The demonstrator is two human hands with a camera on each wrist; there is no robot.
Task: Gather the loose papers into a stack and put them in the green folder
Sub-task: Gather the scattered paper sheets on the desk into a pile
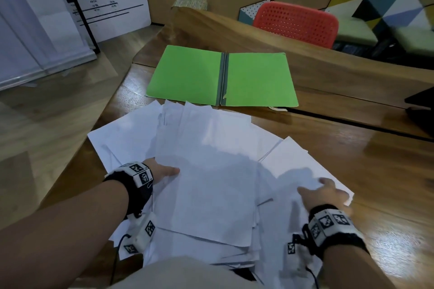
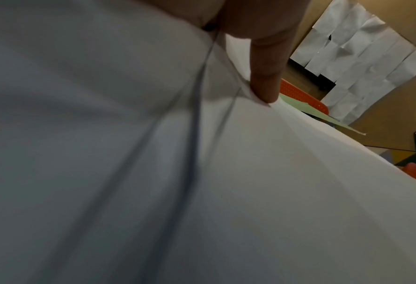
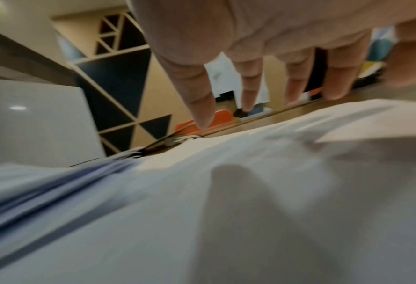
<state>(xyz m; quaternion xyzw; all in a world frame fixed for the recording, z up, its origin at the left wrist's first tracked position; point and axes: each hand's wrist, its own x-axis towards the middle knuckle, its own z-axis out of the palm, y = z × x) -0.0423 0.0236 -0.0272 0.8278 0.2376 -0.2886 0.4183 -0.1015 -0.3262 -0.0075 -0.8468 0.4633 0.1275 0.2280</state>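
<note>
The green folder (image 1: 222, 77) lies open and flat at the far side of the wooden table (image 1: 364, 166). In front of it, loose white papers (image 1: 206, 171) are fanned out in a messy overlapping heap that reaches the near edge. My left hand (image 1: 166, 171) is at the heap's left side, thumb on top of a sheet and the fingers hidden beneath; the left wrist view shows the thumb (image 2: 265, 76) pinching the papers (image 2: 274, 192), with a sliver of the folder (image 2: 306, 111) behind. My right hand (image 1: 326, 189) is spread flat over the right sheets, its fingers (image 3: 202, 96) straight above the papers (image 3: 250, 192).
A raised wooden ledge (image 1: 258, 37) runs behind the folder, with a red perforated chair (image 1: 296, 23) beyond it. A dark object (image 1: 420, 103) sits at the right edge. The table's left edge is close to the papers; bare wood lies to the right.
</note>
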